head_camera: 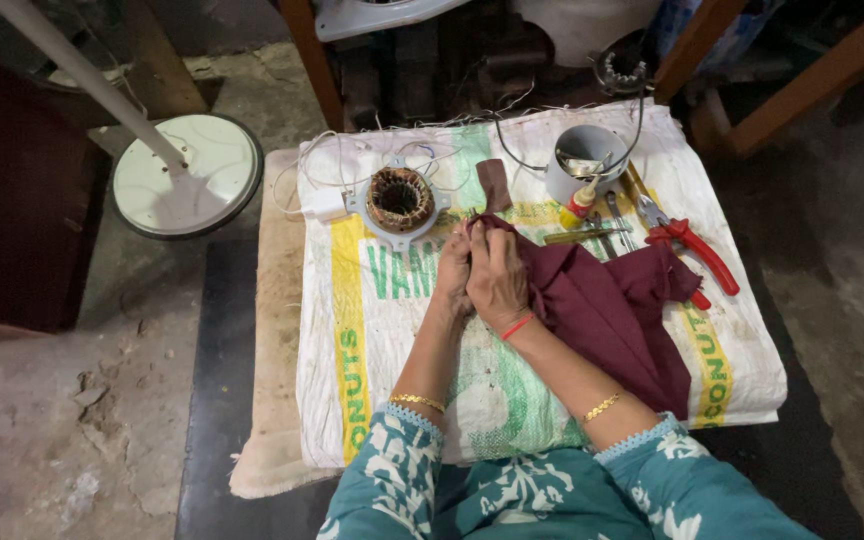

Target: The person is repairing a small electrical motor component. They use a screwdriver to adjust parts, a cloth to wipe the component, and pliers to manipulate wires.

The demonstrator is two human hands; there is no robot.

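Matt maroon cloth (602, 305) on coarse woven plastic sack (392, 330).

A rough, cracked concrete floor (72, 400) spreads left of a round white fan base (187, 175), whose white pole (82, 75) slants up and away. Beyond the base stands a dark red cabinet (12, 200). Far right of it, wooden furniture legs (802, 90) cross dim, shadowed ground.
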